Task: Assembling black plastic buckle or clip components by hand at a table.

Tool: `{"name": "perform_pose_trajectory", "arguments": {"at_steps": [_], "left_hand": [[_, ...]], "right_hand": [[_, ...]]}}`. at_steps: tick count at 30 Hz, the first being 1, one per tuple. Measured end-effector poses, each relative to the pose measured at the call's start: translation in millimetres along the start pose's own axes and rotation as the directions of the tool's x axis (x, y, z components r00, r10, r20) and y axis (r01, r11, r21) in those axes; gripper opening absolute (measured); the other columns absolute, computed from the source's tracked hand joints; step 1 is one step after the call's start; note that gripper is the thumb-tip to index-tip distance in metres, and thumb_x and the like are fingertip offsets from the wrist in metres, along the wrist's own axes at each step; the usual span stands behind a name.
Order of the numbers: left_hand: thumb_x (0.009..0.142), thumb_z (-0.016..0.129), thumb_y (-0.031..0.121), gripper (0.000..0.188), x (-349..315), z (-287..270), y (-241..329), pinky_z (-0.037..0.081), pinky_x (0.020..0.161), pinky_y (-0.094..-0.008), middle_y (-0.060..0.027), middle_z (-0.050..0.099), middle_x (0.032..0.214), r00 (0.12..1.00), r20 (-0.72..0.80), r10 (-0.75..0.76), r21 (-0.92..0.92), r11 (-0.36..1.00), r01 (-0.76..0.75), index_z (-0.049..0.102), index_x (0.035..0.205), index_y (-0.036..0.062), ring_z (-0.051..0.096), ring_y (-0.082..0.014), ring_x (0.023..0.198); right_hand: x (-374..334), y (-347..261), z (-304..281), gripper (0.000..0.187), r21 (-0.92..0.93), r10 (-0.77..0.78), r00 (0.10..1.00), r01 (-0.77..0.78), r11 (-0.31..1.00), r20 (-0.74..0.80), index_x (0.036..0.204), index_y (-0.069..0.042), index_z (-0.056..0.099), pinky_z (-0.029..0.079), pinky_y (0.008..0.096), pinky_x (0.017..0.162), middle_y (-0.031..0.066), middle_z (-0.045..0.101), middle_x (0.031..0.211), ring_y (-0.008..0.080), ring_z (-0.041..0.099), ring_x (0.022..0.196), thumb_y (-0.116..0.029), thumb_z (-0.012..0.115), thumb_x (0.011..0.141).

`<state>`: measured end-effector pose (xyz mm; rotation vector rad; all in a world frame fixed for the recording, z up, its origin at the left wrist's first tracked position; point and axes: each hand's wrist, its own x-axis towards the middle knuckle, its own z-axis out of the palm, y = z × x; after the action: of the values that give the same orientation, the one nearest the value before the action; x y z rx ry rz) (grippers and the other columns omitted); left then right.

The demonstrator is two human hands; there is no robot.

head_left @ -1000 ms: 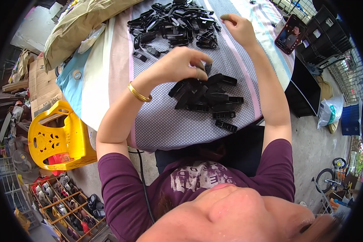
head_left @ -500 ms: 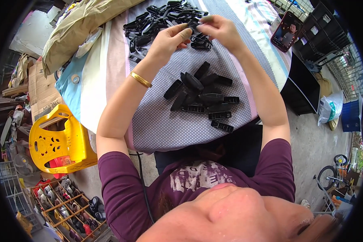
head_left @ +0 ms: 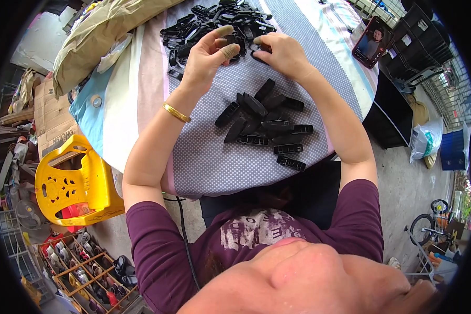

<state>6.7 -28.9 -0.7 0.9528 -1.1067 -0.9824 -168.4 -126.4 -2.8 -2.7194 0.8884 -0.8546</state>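
Observation:
Both my hands are at the near edge of a large pile of black plastic pieces [head_left: 193, 32] at the far end of the table. My left hand [head_left: 206, 58], with a gold bangle on its wrist, has thumb and forefinger on either side of a black plastic piece that blends into the pile. The fingers of my right hand [head_left: 287, 55] curl round another small black plastic piece [head_left: 265, 48]; its exact shape is partly hidden. The hands are apart. Nearer to me lies a smaller heap of longish black plastic clips [head_left: 277, 126], some showing slotted undersides.
A patterned cloth [head_left: 214, 175] covers the rounded table. A phone [head_left: 372, 42] stands at the far right beside black crates [head_left: 416, 42]. Brown paper [head_left: 107, 31] and a tape roll [head_left: 96, 101] lie on the left. A yellow plastic chair [head_left: 97, 183] stands left, near a shoe rack [head_left: 83, 272].
My hands were close together over the pile and have moved apart. The left has shifted a little left with its thumb and forefinger spread wider; the right has come slightly nearer to me.

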Motion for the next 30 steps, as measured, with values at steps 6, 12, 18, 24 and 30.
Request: {"name": "perform_pose_trajectory", "arguments": {"at_steps": [6,12,18,24,30], "left_hand": [[0.074,0.069,0.004,0.036,-4,2,-2,0.048,0.066,-0.0197,-0.0068,0.063,0.092,0.995,-0.062,-0.081,0.075,0.994,0.085,0.058,0.108,-0.0008,0.059,-0.0102,0.080],[0.074,0.067,0.000,0.031,-5,5,1,0.051,0.075,-0.0242,-0.0098,0.064,0.093,0.999,-0.041,-0.027,0.051,0.998,0.029,0.060,0.104,-0.0040,0.061,-0.0134,0.081],[0.074,0.067,-0.001,0.030,-5,5,1,0.052,0.075,-0.0244,-0.0101,0.064,0.093,0.998,-0.058,-0.030,0.001,1.000,0.030,0.060,0.104,-0.0040,0.062,-0.0141,0.080],[0.075,0.066,-0.001,0.029,-5,5,3,0.052,0.074,-0.0248,-0.0102,0.064,0.093,0.996,-0.085,-0.041,0.000,0.999,0.041,0.061,0.103,-0.0040,0.062,-0.0148,0.079],[0.078,0.064,0.002,0.029,-8,11,4,0.051,0.076,-0.0250,-0.0095,0.064,0.094,0.997,-0.067,-0.045,-0.006,0.999,0.044,0.059,0.106,-0.0037,0.061,-0.0136,0.082]], "right_hand": [[-1,-21,-6,0.029,0.616,0.056,0.991,0.029,0.787,-0.119,0.103,-0.001,0.062,0.048,0.0224,0.070,0.0075,0.063,0.087,0.0122,0.060,0.077,-0.012,0.067,0.077],[-6,-29,-7,0.027,0.528,-0.064,0.987,0.131,0.839,-0.144,0.103,0.001,0.062,0.051,0.0211,0.064,0.0070,0.060,0.084,0.0105,0.059,0.071,-0.010,0.065,0.078],[-7,-35,-6,0.024,0.458,-0.071,0.962,0.190,0.868,-0.265,0.097,-0.002,0.064,0.049,0.0271,0.063,0.0119,0.063,0.082,0.0205,0.060,0.069,-0.013,0.064,0.076],[-10,-36,-6,0.027,0.373,-0.089,0.965,0.179,0.910,-0.245,0.101,0.003,0.061,0.052,0.0236,0.061,0.0100,0.061,0.081,0.0140,0.060,0.069,-0.010,0.065,0.078],[-12,-40,-8,0.023,0.304,-0.133,0.959,0.208,0.930,-0.251,0.095,0.003,0.062,0.051,0.0241,0.058,0.0081,0.061,0.082,0.0168,0.061,0.068,-0.009,0.066,0.076]]}}
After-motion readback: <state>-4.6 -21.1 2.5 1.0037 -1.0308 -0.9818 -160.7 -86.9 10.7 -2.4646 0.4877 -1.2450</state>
